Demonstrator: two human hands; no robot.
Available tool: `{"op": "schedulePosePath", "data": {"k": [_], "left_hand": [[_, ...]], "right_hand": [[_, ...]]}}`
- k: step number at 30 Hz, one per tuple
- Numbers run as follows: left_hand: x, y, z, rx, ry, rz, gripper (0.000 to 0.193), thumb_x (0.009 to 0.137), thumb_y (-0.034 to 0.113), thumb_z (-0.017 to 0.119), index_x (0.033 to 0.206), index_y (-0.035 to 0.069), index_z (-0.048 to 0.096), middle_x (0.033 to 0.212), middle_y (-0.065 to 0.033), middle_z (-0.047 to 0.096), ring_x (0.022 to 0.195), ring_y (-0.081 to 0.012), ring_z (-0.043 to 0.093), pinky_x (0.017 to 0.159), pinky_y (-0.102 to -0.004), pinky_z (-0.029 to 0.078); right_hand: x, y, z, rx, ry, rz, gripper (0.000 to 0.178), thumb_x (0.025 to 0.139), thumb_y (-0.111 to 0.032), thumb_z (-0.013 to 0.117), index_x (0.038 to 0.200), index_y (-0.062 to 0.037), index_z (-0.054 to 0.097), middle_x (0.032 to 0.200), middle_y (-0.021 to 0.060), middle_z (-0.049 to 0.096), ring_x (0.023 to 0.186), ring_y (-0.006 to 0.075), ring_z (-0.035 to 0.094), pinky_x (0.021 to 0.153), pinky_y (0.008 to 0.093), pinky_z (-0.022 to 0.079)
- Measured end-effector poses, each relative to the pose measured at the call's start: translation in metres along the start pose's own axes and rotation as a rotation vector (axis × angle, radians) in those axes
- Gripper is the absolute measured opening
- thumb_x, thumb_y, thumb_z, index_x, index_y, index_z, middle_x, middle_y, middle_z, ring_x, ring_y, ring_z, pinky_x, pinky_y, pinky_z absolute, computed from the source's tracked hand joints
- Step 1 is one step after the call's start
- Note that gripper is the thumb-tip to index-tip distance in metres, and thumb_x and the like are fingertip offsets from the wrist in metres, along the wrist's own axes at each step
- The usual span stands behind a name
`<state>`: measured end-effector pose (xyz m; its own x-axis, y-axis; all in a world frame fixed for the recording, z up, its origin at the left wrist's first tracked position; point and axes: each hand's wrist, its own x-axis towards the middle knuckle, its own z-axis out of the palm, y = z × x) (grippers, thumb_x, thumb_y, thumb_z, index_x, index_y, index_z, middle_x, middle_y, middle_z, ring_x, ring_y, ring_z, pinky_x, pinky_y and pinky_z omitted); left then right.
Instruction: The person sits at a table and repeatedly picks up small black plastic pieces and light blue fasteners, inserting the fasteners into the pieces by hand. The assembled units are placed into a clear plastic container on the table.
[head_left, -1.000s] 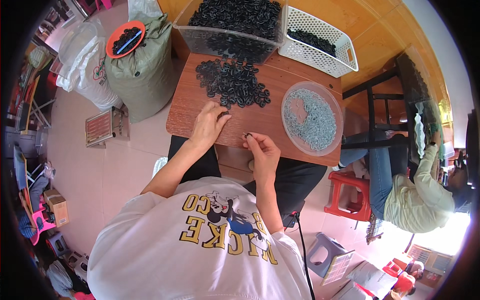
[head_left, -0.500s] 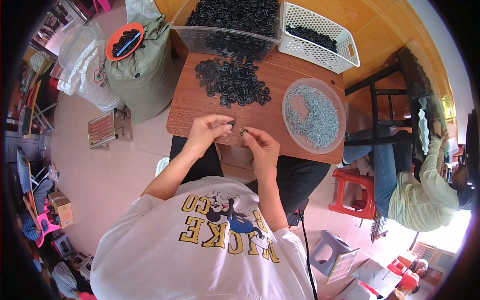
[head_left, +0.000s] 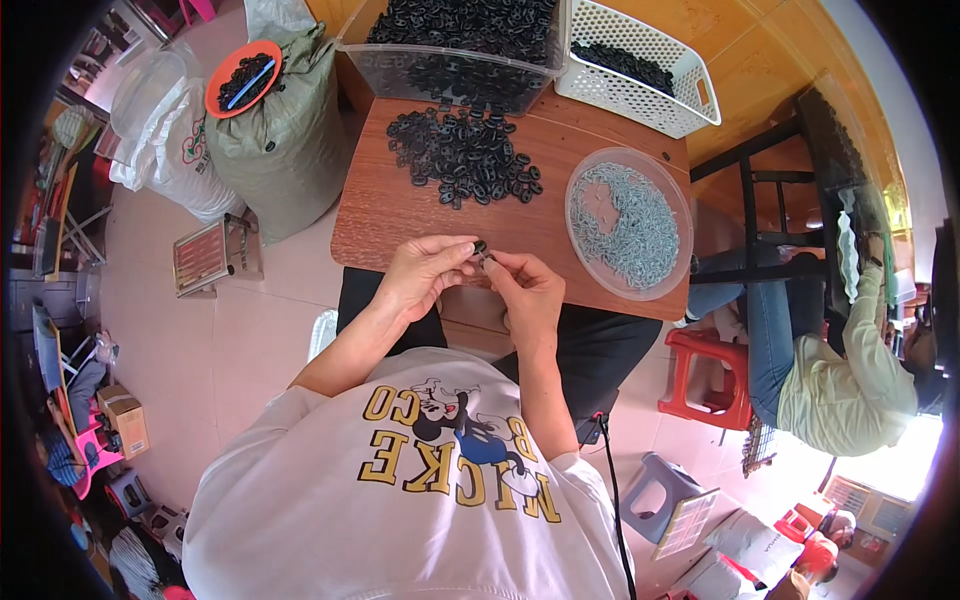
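My left hand [head_left: 425, 277] pinches a small black oval plastic piece [head_left: 480, 246] between thumb and fingertips, at the near edge of the brown wooden table [head_left: 385, 225]. Close against it, the thumb and forefinger of my right hand [head_left: 532, 290] grip another small dark piece, mostly hidden by the fingers. The fingertips of both hands meet or nearly meet. Beyond them lies a loose pile of black oval pieces [head_left: 465, 155]. To the right, silvery screws or pins [head_left: 645, 240] fill a round clear tray.
Behind the pile stands a clear bin [head_left: 450, 80] full of black pieces, beside a white perforated basket [head_left: 640, 110]. Sacks [head_left: 285, 160] stand left, one topped by an orange dish [head_left: 216, 95]. A red stool [head_left: 705, 380] and a seated person [head_left: 840, 385] are at right.
My left hand has moved right, bringing its black piece up against the piece in my right hand. The right hand has barely moved.
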<state>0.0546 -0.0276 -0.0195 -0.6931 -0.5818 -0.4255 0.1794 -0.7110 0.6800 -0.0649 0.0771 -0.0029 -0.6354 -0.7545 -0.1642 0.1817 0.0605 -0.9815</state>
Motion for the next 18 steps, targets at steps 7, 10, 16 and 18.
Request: {"op": "schedulePosePath", "data": {"k": [7, 10, 16, 18], "left_hand": [[-0.004, 0.000, 0.009, 0.014, 0.012, 0.064, 0.020, 0.083, 0.003, 0.063, 0.102, -0.002, 0.064, 0.089, -0.0101, 0.066, 0.076, -0.0132, 0.063, 0.065, -0.0225, 0.053], [-0.005, -0.002, 0.009, 0.057, 0.010, 0.113, 0.020, 0.083, 0.002, 0.063, 0.102, -0.003, 0.064, 0.089, -0.0101, 0.066, 0.075, -0.0135, 0.063, 0.066, -0.0232, 0.053], [-0.009, -0.005, 0.012, 0.244, -0.007, 0.267, 0.019, 0.082, 0.001, 0.063, 0.101, -0.002, 0.065, 0.087, -0.0098, 0.066, 0.073, -0.0126, 0.063, 0.065, -0.0229, 0.052], [-0.010, -0.005, 0.012, 0.270, -0.008, 0.267, 0.020, 0.082, 0.001, 0.064, 0.101, -0.002, 0.065, 0.087, -0.0094, 0.066, 0.073, -0.0123, 0.063, 0.064, -0.0228, 0.052]], "right_hand": [[-0.002, -0.001, -0.001, -0.030, 0.007, 0.022, 0.013, 0.078, -0.001, 0.066, 0.090, 0.0036, 0.066, 0.079, 0.0050, 0.066, 0.069, 0.0056, 0.058, 0.062, 0.0177, 0.046], [-0.002, -0.001, -0.001, -0.022, 0.014, 0.031, 0.012, 0.078, -0.001, 0.066, 0.089, 0.0034, 0.066, 0.079, 0.0048, 0.066, 0.068, 0.0056, 0.058, 0.062, 0.0176, 0.046], [-0.002, 0.005, 0.001, 0.011, 0.007, 0.029, 0.015, 0.079, -0.001, 0.066, 0.093, 0.0030, 0.065, 0.079, 0.0039, 0.065, 0.068, 0.0054, 0.058, 0.061, 0.0173, 0.045], [-0.003, 0.003, 0.003, 0.032, 0.000, 0.034, 0.019, 0.080, 0.000, 0.065, 0.099, 0.0032, 0.064, 0.081, 0.0036, 0.065, 0.069, 0.0052, 0.057, 0.063, 0.0173, 0.045]]}}
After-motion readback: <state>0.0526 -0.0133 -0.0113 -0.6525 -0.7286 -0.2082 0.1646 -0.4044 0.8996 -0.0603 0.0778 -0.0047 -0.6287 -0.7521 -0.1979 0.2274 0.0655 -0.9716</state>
